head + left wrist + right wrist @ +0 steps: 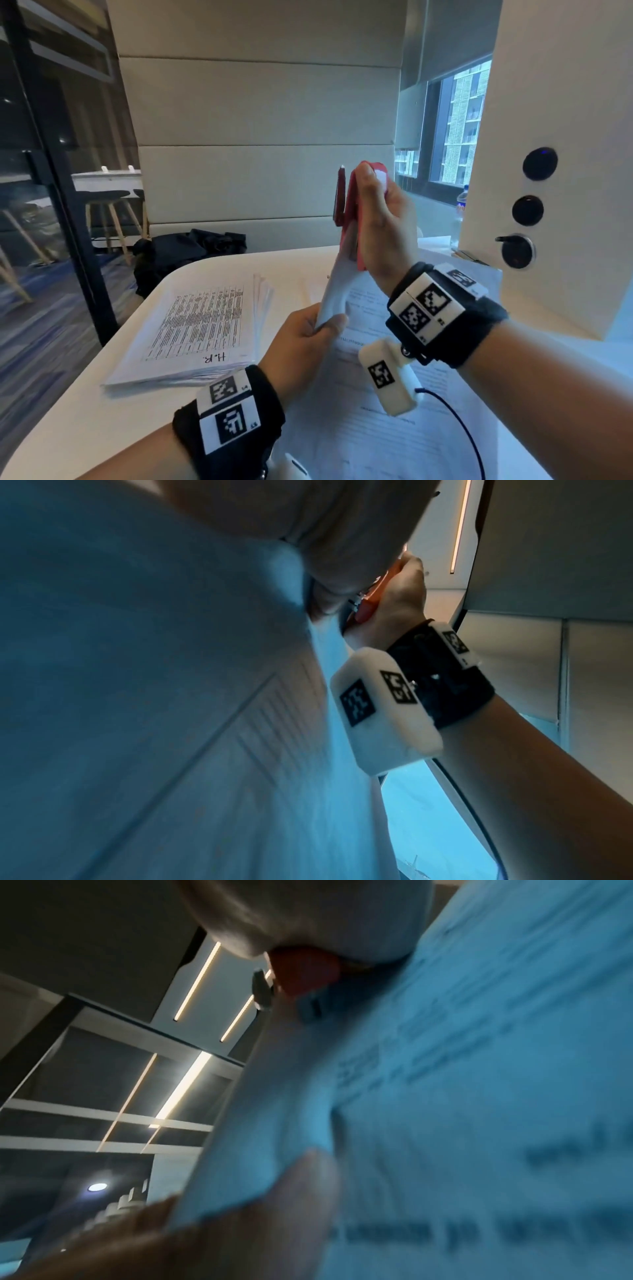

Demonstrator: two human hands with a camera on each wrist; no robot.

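Observation:
My right hand (376, 222) grips a red stapler (352, 209), held upright above the table with its nose pointing down. The stapler's mouth sits on the top corner of a set of white printed sheets (334, 284). My left hand (308, 339) pinches those sheets lower down, thumb on top. In the left wrist view the sheets (154, 696) fill the left side and the right hand (397, 599) holds the stapler (365, 610) beyond them. In the right wrist view the red stapler (304, 972) bites the blurred paper (445, 1096), with my left thumb (274, 1204) below.
A thick stack of printed pages (191, 325) marked "H.R." lies on the white table (68, 421) to the left. More loose sheets (394, 428) lie under my hands. A black bag (178, 257) sits beyond the table. A white panel with round controls (527, 209) stands at right.

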